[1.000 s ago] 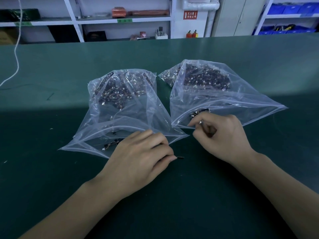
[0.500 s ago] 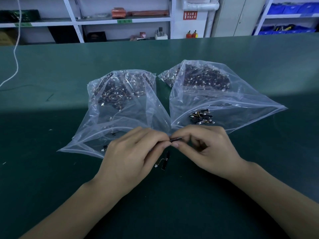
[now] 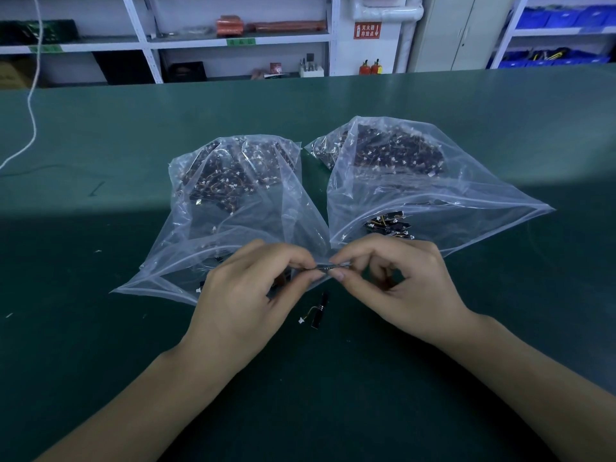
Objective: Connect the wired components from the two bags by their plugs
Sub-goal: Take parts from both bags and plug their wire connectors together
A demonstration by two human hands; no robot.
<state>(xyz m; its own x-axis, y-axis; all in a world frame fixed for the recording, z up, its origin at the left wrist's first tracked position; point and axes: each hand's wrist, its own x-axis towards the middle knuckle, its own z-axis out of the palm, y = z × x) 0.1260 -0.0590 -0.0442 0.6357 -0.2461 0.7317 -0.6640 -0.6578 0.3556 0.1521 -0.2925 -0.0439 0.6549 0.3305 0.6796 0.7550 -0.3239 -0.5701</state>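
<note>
On the bench: green mat (image 3: 100, 328) with two clear bags, left bag (image 3: 233, 208) and right bag (image 3: 433, 195), mouths toward the person, both full of dark wired parts.
Behind: shelves (image 3: 233, 45) and a white cord (image 3: 31, 105) at far left.
Loose part: one black component (image 3: 319, 311) with a short wire lies on the mat just below the hands.
Left hand (image 3: 246, 301): thumb and forefinger pinch one end of a small plug piece (image 3: 328, 266); other fingers curled.
Right hand (image 3: 396, 288): thumb and forefinger pinch the other end.
Hard to see: whether the plugs are mated; fingertips cover them.
</note>
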